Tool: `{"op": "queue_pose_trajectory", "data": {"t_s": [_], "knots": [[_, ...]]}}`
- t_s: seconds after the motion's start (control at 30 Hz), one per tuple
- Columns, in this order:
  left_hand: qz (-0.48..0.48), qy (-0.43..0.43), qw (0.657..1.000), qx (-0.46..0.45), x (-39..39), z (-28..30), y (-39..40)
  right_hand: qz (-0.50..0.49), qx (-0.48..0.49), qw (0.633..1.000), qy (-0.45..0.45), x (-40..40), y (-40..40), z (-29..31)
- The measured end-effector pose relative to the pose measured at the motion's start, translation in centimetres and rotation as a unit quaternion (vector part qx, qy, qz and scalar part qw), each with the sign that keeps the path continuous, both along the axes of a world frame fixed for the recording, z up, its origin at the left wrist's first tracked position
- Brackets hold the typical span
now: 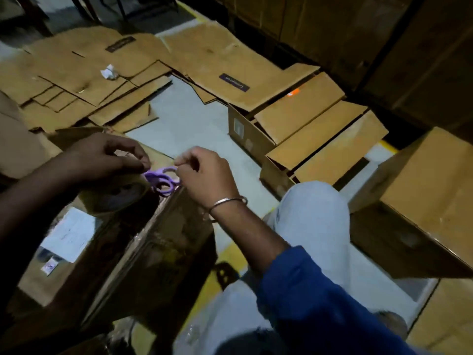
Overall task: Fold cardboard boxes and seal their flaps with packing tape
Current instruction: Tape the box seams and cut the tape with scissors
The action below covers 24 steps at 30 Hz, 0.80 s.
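Over the box (pixel 143 242), my left hand (pixel 107 157) pinches tape; my right hand (pixel 204 172) pinches too. Thin, sticky, it clings, so I'd judge the free end is the place to hold.

The single head-worn camera looked forward and steeply down from the person's own eye level, close above the left hand (pixel 110 156) and right hand (pixel 204 172) near the frame's centre. Its wide-angle lens bowed the edges, taking in the floor (pixel 184 119) ahead and stacked cartons (pixel 345 34) behind at upper right.
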<state>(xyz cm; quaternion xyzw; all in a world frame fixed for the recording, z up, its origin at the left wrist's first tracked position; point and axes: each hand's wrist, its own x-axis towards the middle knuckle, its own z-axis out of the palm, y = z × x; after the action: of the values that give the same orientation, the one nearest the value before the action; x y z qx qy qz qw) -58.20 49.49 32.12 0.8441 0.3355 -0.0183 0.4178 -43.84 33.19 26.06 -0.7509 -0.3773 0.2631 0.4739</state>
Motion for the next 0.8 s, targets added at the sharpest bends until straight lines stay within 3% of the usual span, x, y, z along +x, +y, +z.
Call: {"op": "queue_pose_trajectory", "data": {"t_s": [0.07, 0.17, 0.5, 0.63, 0.8], "knots": [[-0.011, 0.025, 1.000, -0.005, 0.6, 0.1, 0.6, 0.045, 0.025, 0.997, 0.058, 0.1, -0.2, 0.5], [-0.037, 0.059, 0.998, -0.003, 1.5, 0.6, 0.9, 0.084, 0.007, 0.995, 0.059, -0.5, 0.5, 0.7], [-0.074, 0.068, 0.995, -0.021, 0.9, 1.5, 1.4, 0.049, -0.020, 0.995, 0.082, 0.4, 3.8, -0.7], [-0.025, 0.063, 0.995, -0.072, 0.1, 1.6, 1.6, 0.021, -0.061, 0.988, 0.141, 0.9, 5.1, -1.4], [0.029, 0.098, 0.993, -0.054, -0.2, 0.9, 1.4, 0.011, -0.088, 0.994, 0.059, 0.6, 5.9, -0.8]]}}
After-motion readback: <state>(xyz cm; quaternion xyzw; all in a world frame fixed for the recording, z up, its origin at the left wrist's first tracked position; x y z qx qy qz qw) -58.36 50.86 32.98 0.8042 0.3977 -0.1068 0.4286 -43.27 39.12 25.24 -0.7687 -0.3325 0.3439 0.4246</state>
